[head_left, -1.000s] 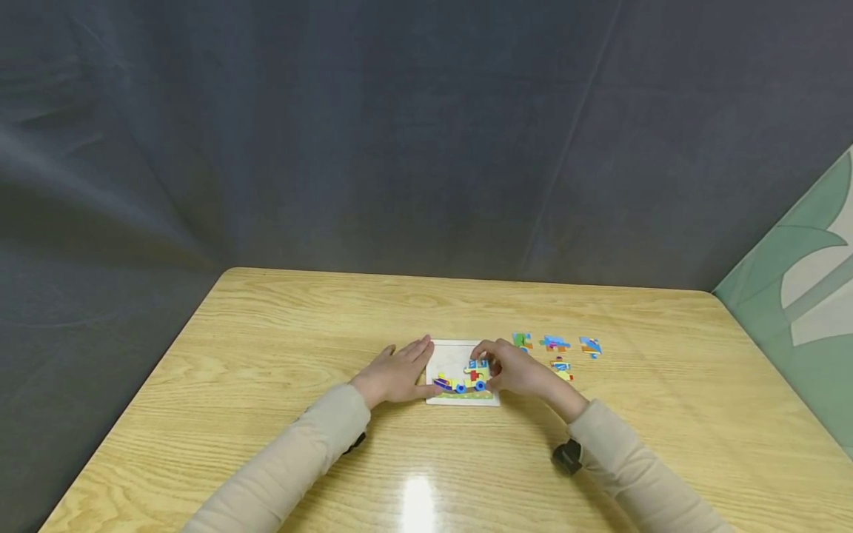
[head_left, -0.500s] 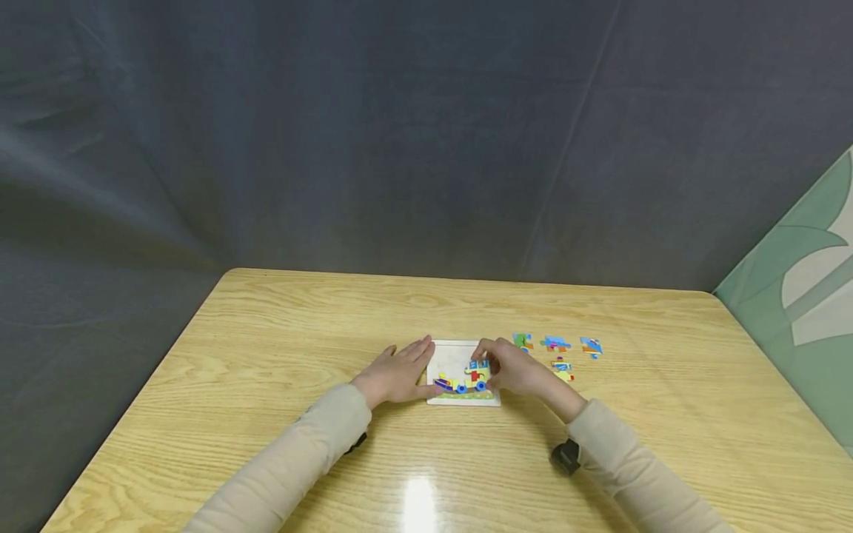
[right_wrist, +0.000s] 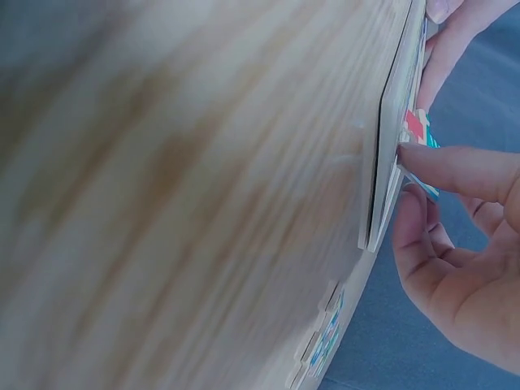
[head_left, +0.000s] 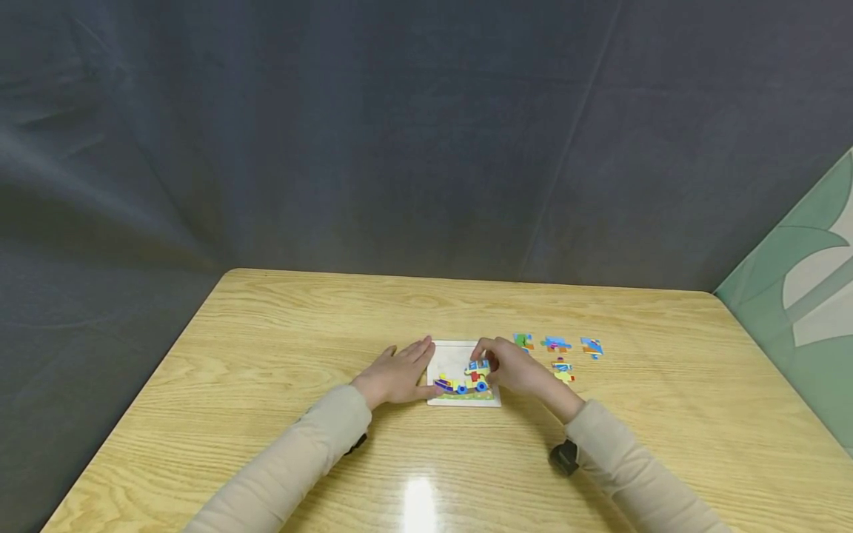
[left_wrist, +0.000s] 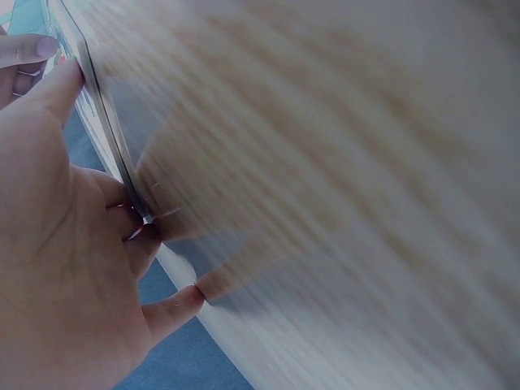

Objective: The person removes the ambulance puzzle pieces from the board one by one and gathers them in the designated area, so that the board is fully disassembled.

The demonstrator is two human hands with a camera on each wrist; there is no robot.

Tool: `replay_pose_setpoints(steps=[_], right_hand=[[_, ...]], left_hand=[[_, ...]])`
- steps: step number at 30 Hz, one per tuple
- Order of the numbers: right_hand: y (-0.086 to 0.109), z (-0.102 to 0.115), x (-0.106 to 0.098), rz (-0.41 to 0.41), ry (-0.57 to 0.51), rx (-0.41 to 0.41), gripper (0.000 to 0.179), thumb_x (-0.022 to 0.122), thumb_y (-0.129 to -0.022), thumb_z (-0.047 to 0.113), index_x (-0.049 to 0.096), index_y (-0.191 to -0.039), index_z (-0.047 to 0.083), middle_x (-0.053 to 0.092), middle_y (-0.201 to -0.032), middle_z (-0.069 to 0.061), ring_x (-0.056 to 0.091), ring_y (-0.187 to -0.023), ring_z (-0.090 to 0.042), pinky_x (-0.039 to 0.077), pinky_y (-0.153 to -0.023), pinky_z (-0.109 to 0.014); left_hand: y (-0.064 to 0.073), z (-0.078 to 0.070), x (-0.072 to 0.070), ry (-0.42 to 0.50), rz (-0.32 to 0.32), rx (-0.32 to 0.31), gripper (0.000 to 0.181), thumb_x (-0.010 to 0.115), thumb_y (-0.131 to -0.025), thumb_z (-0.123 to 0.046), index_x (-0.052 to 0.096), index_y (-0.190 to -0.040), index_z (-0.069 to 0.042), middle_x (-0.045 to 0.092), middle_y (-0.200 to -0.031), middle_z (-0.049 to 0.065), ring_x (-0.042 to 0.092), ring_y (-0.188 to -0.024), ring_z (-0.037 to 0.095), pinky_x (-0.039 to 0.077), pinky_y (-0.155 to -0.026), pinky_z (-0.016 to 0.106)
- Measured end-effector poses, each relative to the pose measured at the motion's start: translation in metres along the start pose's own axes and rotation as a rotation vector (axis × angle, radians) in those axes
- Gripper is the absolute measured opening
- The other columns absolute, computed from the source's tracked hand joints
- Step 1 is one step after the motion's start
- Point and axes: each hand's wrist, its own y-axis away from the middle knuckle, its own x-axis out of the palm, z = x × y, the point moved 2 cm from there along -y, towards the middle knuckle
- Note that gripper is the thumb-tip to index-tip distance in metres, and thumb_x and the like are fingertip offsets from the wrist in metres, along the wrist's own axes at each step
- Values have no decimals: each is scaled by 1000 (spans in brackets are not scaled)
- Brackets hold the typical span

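A white-framed puzzle board (head_left: 455,358) lies on the table, its lower part filled with a picture of a yellow vehicle with blue wheels. My left hand (head_left: 393,374) rests at the board's left edge, fingers spread, the thumb over the lower left corner. With thumb and fingers my right hand (head_left: 518,369) pinches a puzzle piece (head_left: 476,366) with blue windows and a red patch, over the right side of the board. In the right wrist view that puzzle piece (right_wrist: 419,128) stands tilted against the board, partly covered by the fingers.
Right of the board lie several loose puzzle pieces: a green one (head_left: 523,340), a blue and pink one (head_left: 555,344), a blue and orange one (head_left: 591,346) and yellow and blue ones (head_left: 563,368). A dark curtain (head_left: 400,148) hangs behind the wooden table (head_left: 300,318).
The pinched puzzle piece has tilted very slightly within my right hand. Both hands otherwise stay in place.
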Motion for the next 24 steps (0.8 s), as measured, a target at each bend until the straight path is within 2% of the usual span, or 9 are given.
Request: replay_pose_setpoints(steps=[6, 12, 15, 19, 24], right_hand=[[1, 3, -1, -4, -16, 13, 27, 63, -78, -17, 62, -98, 2, 55, -78, -9, 44, -68, -15, 39, -60, -23], [3, 2, 0, -31, -12, -12, 28, 58, -79, -15, 66, -99, 2, 54, -73, -6, 42, -66, -12, 35, -57, -20], [4, 2, -1, -33, -20, -11, 25, 57, -83, -12, 68, -102, 0, 57, -77, -8, 46, -69, -13, 42, -61, -22], [5, 3, -4, -31, -41, 12, 23, 58, -85, -9, 68, -104, -1, 62, -86, -11, 56, -79, -16, 53, -72, -31], [8, 5, -12, -57, -46, 39, 18, 60, -86, -4, 69, -102, -2, 65, -88, -12, 59, -80, -16, 52, -71, -29]], left_hand=[[0, 0, 0, -1, -5, 3, 84, 42, -93, -62, 13, -155, -13, 6, -163, -1, 14, -150, 16, 15, -122, 49], [0, -1, 2, 3, -2, 1, 84, 42, -93, -62, 14, -155, -13, 7, -163, -1, 15, -150, 16, 16, -122, 49], [0, -1, 2, 0, -4, 2, 83, 42, -93, -62, 14, -155, -13, 7, -163, -1, 15, -150, 16, 16, -122, 49], [0, 0, 2, -2, -6, 4, 83, 42, -93, -62, 14, -155, -13, 6, -163, -1, 14, -150, 16, 16, -122, 49], [0, 0, 1, 5, -9, 4, 83, 42, -93, -62, 14, -155, -13, 7, -163, -1, 15, -150, 16, 16, -122, 49]])
